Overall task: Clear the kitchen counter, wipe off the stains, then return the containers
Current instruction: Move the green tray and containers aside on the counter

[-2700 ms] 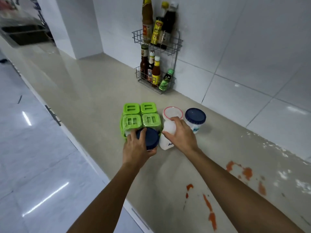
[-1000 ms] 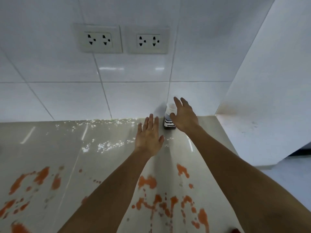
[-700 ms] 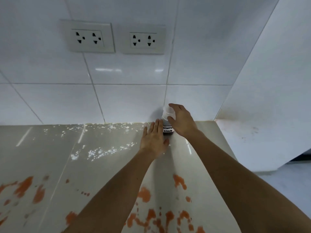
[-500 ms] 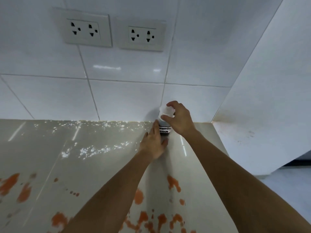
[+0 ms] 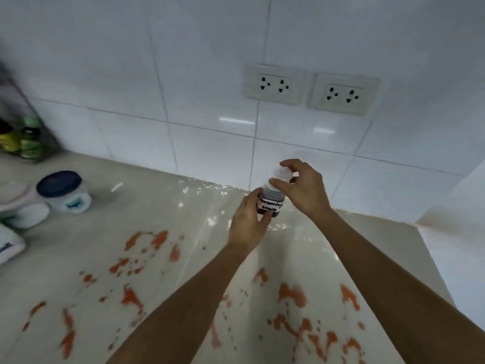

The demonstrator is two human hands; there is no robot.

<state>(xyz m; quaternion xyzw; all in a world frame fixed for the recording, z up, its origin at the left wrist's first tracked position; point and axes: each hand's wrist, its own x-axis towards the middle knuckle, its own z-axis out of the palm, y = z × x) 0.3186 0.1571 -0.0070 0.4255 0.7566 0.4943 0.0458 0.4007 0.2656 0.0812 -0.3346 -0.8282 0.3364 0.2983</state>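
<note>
The left end of the counter (image 5: 157, 206) is blocked by a blue-lidded jar (image 5: 63, 193), blurred containers (image 5: 25, 208) beside it and a wire rack (image 5: 26, 139) behind. Open surface is left from there to the side wall (image 5: 459, 232), by which the right is closed

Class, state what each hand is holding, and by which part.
Both hold the small sauce bottle: the left hand grips its labelled body, the right hand pinches its white cap.
</note>
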